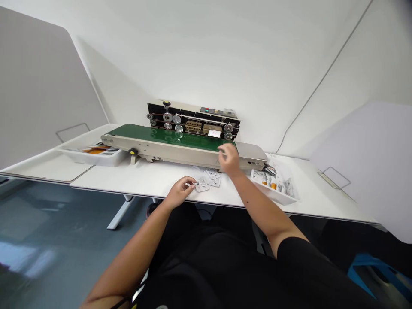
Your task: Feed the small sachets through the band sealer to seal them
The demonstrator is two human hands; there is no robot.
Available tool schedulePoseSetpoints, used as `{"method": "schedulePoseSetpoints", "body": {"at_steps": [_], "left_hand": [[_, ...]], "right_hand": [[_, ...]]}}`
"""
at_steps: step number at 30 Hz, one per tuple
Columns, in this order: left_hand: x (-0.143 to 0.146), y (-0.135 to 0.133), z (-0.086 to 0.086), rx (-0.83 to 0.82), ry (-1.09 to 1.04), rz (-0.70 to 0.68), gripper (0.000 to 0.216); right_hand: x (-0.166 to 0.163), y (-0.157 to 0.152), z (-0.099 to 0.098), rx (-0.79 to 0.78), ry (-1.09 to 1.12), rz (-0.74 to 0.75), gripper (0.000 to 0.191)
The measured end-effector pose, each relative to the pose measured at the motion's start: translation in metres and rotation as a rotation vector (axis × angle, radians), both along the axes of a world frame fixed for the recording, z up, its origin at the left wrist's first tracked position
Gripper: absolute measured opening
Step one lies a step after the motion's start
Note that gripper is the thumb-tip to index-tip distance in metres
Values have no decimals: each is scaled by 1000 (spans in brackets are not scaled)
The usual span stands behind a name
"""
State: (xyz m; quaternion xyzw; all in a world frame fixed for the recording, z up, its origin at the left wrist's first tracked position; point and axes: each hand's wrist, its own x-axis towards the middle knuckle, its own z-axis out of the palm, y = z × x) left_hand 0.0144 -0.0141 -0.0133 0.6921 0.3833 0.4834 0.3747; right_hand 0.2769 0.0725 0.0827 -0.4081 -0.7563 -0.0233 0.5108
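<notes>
feeding the green belt [141, 131] seems in hand: the left hand [179, 191] pinches a white packet [202, 185], the right hand [229, 159] looks empty, loosely curled, and next calls for careful flat placing.

The conveyor [180, 152] stood on the table [151, 180], with the wall [225, 51] behind it. The roller unit [193, 122] lay directly behind the conveyor; a single packet [214, 133] sat at the conveyor's rear edge, right of its middle. One tray [103, 160] lay at the conveyor's left end, another tray [280, 197] before its right end, both holding packets. Flat packets [202, 185] overlapped before the conveyor, right of its middle, the left hand [180, 189] at their left; whether it gripped one was unclear. The right hand [229, 160] hovered over the conveyor's front edge, toward its right end.
</notes>
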Motion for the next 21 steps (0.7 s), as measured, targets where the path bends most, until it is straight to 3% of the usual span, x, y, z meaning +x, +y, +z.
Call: {"method": "schedulePoseSetpoints", "body": {"at_steps": [3, 6, 8, 13, 17, 19, 21], "left_hand": [[1, 0, 0, 11, 1, 5, 24], [1, -1, 1, 16, 6, 10, 23], [1, 0, 2, 17, 11, 12, 23], [2, 1, 3, 25, 49, 20, 24], [6, 6, -2, 153, 159, 135, 25], [10, 9, -7, 211, 270, 197, 33], [14, 12, -12, 225, 389, 175, 49]], "right_hand": [[-18, -33, -48, -144, -326, 230, 32], [-30, -49, -85, -352, -507, 185, 50], [-32, -51, -98, -461, -518, 137, 61], [-30, -48, -103, -477, -452, 148, 55], [-29, -51, -101, -452, -440, 158, 53], [-29, -52, -100, -437, -441, 184, 49], [-29, -53, -99, -431, -447, 213, 44]]}}
